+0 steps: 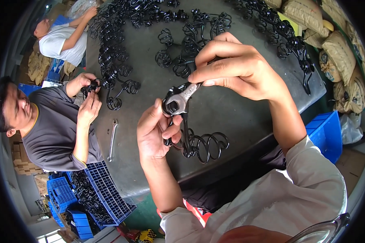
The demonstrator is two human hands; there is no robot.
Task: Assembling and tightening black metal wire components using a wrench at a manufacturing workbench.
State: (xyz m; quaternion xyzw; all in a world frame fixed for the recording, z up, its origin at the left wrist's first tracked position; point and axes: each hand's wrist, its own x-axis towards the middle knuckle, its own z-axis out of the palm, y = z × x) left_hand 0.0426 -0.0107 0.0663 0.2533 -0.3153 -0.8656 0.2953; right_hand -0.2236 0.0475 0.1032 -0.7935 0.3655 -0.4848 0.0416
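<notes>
My left hand (152, 131) is closed round a black coiled metal part (209, 146), whose shiny spiral hangs below my fingers over the table's near edge. A silver open-end wrench (185, 97) lies with its jaws at the upper end of that part. My right hand (243, 67) pinches the wrench's shank between thumb and fingers. The rest of the handle is hidden behind the hand. Beyond it on the table sits a loose group of similar black coiled parts (190, 42).
The dark table (138, 117) carries a long heap of coiled parts (113, 44) and a second wrench (112, 139). At left a person's hands (89, 105) hold a black part; another person sits farther off. Blue crates (105, 194) and a blue bin (326, 135) flank the table; sacks (338, 56) stand right.
</notes>
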